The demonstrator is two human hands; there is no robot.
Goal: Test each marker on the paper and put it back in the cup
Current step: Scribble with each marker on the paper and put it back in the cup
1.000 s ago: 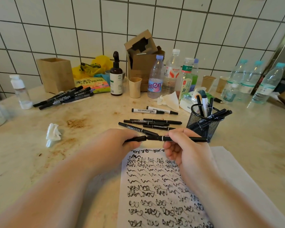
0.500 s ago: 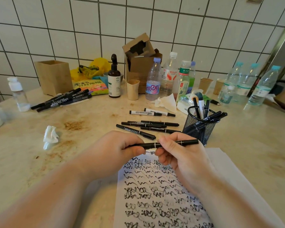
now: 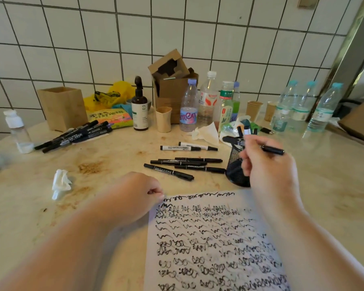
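A tiled corner with a stained stone surface.
The wall is covered with white square tiles and dark grout lines. The surface is beige, marble-like, with brown stains on its left part. At the far right a brass-coloured metal frame rises along the wall. The light is soft and even.
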